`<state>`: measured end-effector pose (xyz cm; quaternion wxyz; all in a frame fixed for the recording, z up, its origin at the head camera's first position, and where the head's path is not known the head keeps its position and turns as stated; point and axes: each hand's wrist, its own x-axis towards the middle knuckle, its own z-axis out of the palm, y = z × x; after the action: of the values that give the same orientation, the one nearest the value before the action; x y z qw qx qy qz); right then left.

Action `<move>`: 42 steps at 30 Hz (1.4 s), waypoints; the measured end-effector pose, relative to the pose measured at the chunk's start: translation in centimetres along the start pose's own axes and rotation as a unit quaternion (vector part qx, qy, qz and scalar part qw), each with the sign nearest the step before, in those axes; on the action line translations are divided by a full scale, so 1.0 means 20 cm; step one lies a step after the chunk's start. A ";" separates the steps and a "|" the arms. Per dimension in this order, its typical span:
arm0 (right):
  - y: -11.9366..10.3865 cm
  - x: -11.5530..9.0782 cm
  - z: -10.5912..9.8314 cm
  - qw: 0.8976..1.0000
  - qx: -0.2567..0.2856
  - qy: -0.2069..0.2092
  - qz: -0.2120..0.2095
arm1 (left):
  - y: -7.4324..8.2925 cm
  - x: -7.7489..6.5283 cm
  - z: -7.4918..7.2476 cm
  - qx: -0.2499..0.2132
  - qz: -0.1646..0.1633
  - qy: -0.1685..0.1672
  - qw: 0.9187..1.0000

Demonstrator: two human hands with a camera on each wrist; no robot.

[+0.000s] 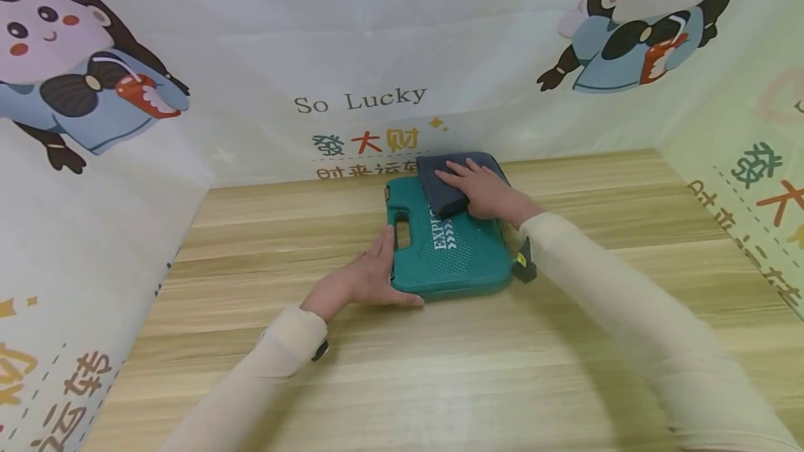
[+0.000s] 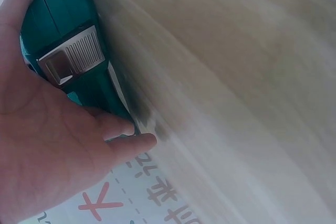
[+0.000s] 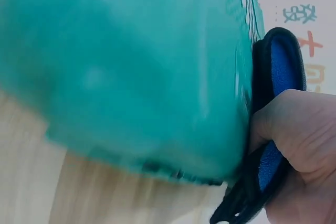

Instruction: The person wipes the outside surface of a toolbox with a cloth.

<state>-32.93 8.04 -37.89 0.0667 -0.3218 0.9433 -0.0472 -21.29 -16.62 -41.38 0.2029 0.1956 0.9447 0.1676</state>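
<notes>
A teal plastic carrying case (image 1: pixel 452 270) with white lettering lies flat on the table, its handle opening toward the left. My left hand (image 1: pixel 370 274) braces its near left corner, fingers extended along the handle side and thumb along the front. In the left wrist view a metal latch (image 2: pixel 73 57) shows on the case's side beside that palm. A folded dark navy cloth (image 1: pixel 440 187) covers the case's far right part. On it my right hand (image 1: pixel 486 190) presses with spread, straight fingers. The right wrist view shows the cloth's bright blue inner side (image 3: pixel 283 66).
The wood-grain table (image 1: pixel 264 243) reaches out on both sides of the case and in front of it. A white printed sheet (image 1: pixel 352 33) with cartoon figures and lettering rises behind the table and along its left and right sides.
</notes>
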 end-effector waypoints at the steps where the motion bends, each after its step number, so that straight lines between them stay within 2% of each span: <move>1: 0.01 -0.01 0.00 1.000 0.007 0.002 0.002 | 0.00 0.00 0.00 -0.001 0.000 -0.001 1.000; 7: 0.04 -0.05 0.02 0.999 0.046 -0.005 0.017 | 0.01 0.00 0.00 -0.002 0.000 -0.001 1.000; 11: 0.01 -0.08 0.02 0.999 0.045 -0.014 0.025 | 0.01 -0.01 0.00 -0.009 -0.001 -0.001 1.000; 16: -0.06 -0.12 0.02 0.998 0.032 -0.027 0.043 | 0.01 -0.01 0.00 -0.016 0.000 0.001 1.000; 23: -0.19 -0.17 0.02 0.992 0.042 -0.054 0.109 | 0.01 -0.01 0.00 -0.009 -0.004 -0.011 1.000; 29: -0.29 -0.17 0.02 0.987 0.024 -0.080 0.138 | 0.02 -0.01 0.01 -0.002 0.000 -0.006 1.000; 35: -0.36 -0.14 0.01 0.986 0.016 -0.100 0.129 | 0.02 -0.01 0.01 -0.002 -0.001 -0.006 1.000; 42: -0.40 -0.07 0.01 0.991 0.022 -0.095 0.094 | 0.02 0.00 0.01 0.007 -0.001 -0.003 1.000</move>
<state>-26.99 2.60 -36.82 0.1673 -0.2332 0.9574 -0.0305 -21.03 -16.23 -41.40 0.2044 0.1963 0.9455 0.1603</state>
